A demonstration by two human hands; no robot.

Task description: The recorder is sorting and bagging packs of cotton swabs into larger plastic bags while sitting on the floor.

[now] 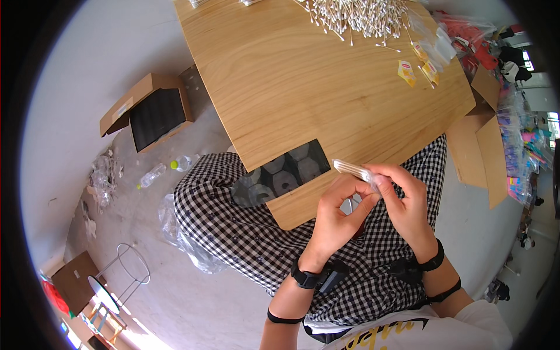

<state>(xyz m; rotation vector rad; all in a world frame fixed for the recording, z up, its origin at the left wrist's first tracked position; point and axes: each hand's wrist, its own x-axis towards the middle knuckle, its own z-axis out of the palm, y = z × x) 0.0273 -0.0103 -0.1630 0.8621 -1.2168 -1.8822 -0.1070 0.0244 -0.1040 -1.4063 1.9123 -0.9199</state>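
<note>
Both my hands meet just over the near edge of the wooden table, around a small bundle of cotton swabs that seems to be in a clear bag. My left hand pinches the bundle's near end from the left, fingers closed. From the right, my right hand closes thumb and fingers on the same end. The swabs point away to the upper left. A large loose pile of cotton swabs lies at the table's far side, with small yellow-and-white packets to its right.
Clear plastic bags lie at the table's far right. A dark panel with grey rounded shapes is at the near left edge. Open cardboard boxes stand left and right. Plastic bottles and a round-framed stool are on the floor.
</note>
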